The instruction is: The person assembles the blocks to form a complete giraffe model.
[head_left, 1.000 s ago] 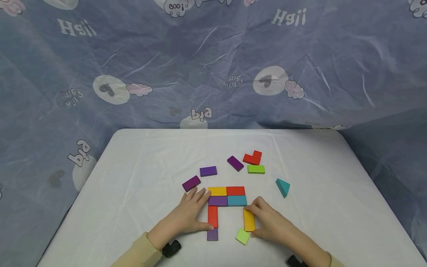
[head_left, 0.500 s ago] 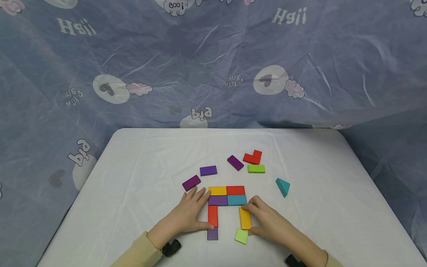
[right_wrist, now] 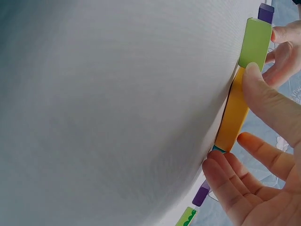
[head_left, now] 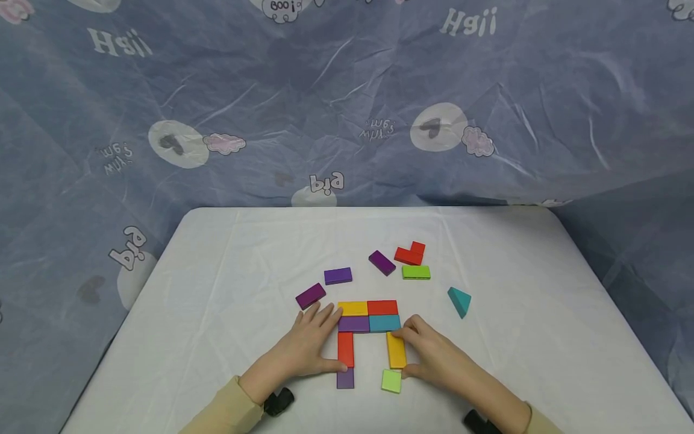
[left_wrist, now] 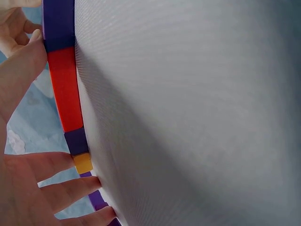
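Observation:
My right hand (head_left: 434,355) holds a yellow rectangular block (head_left: 396,351) between thumb and fingers, at its two ends. Its top end lies just below a teal block (head_left: 384,323), and a light green block (head_left: 391,381) sits at its lower end. Spread flat, my left hand (head_left: 309,346) rests along the left side of the arrangement. Its thumb touches the seam between a red block (head_left: 345,349) and a purple block (head_left: 344,378); its fingertips reach a yellow block (head_left: 353,308) in the top row. Beside that are a red block (head_left: 382,307) and, below, a purple block (head_left: 353,324).
Beyond the arrangement on the white table (head_left: 244,253) lie a magenta block (head_left: 311,296), a violet block (head_left: 338,276), another magenta block (head_left: 382,263), red pieces (head_left: 409,254), a green block (head_left: 415,272) and a teal triangle (head_left: 459,301). A patterned curtain (head_left: 325,102) hangs behind.
My right hand has slid the yellow block left and slightly up, under the teal block. The light green block has shifted slightly left and straightened. My left hand has stayed in place.

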`<state>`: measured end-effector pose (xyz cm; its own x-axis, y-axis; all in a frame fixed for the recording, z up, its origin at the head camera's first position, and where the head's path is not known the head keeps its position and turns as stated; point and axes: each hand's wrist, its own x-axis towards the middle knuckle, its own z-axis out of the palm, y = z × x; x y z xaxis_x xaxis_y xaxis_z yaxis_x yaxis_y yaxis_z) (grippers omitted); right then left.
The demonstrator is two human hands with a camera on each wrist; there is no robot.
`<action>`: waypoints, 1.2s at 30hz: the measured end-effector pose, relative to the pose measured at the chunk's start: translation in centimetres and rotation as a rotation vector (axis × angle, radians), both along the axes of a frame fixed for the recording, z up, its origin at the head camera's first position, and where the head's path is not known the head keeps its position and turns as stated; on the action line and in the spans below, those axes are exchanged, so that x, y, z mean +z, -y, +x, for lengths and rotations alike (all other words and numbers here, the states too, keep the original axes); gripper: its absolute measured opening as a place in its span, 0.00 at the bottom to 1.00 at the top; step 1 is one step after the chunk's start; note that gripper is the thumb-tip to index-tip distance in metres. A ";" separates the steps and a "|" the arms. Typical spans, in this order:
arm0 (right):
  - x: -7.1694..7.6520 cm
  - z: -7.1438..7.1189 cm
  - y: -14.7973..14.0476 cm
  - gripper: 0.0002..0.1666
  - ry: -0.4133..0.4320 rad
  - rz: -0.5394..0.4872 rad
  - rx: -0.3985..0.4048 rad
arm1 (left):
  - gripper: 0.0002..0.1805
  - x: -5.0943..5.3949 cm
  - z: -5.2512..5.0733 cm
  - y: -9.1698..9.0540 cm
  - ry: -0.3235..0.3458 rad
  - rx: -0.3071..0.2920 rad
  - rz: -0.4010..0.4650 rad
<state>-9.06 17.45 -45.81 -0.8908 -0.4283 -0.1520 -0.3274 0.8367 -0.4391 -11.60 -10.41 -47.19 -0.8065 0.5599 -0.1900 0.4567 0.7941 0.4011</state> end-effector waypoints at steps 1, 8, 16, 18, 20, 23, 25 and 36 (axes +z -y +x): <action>0.0 0.0 0.0 0.37 -0.004 -0.002 -0.001 | 0.58 0.0 0.0 0.0 -0.001 0.000 0.001; 0.0 -0.1 0.2 0.43 0.004 0.028 -0.021 | 0.58 0.0 -0.1 -0.1 0.005 0.005 -0.002; -0.1 -0.1 0.1 0.42 0.009 0.021 -0.006 | 0.58 -0.1 -0.1 -0.1 0.009 0.004 -0.007; -0.1 -0.1 0.1 0.42 0.012 0.021 -0.006 | 0.58 -0.2 0.0 0.0 0.006 0.003 -0.008; -0.1 0.0 0.1 0.42 0.018 0.019 -0.006 | 0.58 -0.2 0.1 0.0 0.007 0.001 -0.005; -0.1 0.1 0.0 0.42 0.016 0.019 -0.004 | 0.58 -0.3 0.1 0.0 0.011 0.004 -0.001; 0.0 0.1 0.1 0.42 0.016 0.019 -0.003 | 0.58 -0.3 0.1 0.0 0.012 0.007 -0.001; 0.9 0.3 -0.4 0.42 0.085 0.015 -0.004 | 0.58 -0.2 0.1 0.1 0.004 0.008 0.002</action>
<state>-8.75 17.82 -44.93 -0.8764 -0.4214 -0.2333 -0.2859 0.8448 -0.4523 -11.55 -10.47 -47.35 -0.8103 0.5537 -0.1920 0.4488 0.7969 0.4044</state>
